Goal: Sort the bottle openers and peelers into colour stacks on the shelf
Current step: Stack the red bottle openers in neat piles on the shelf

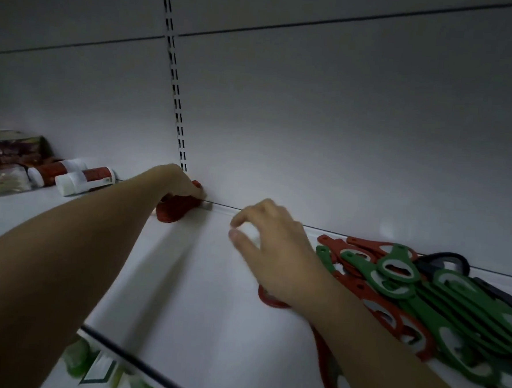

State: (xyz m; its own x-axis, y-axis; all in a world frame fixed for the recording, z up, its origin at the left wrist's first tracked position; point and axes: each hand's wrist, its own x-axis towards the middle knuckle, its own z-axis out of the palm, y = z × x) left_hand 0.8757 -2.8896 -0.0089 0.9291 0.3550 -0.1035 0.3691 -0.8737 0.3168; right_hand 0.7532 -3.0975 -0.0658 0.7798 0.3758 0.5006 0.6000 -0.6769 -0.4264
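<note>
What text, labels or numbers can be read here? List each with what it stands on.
None can be read.
Two tubes: red and white labels, print too blurred.
Box at far left: dark printed pattern, no legible words.
Packets below the shelf: too blurred.
Red stack under the left hand, and pile by the right hand: no print seen.

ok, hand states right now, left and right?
Left hand: gripping the red stack at the back wall of the shelf.
Right hand: fingers loosely curled, holding nothing.
</note>
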